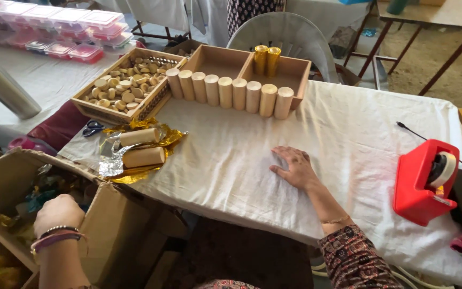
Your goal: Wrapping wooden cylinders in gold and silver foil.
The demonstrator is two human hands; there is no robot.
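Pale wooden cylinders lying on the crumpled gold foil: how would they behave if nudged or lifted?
The two pale wooden cylinders lie on their sides, so a nudge would probably roll them. The crumpled gold foil beneath looks slick and loose, so it may slide with them. They appear rigid and smooth, likely easy to grip but a bit slippery.

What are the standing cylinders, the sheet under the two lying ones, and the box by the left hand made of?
Cylinders: seemingly bare wood, pale and matte. Sheet: likely foil, shiny gold and silver, crinkled. Box: brown cardboard, dull, with folded flaps.
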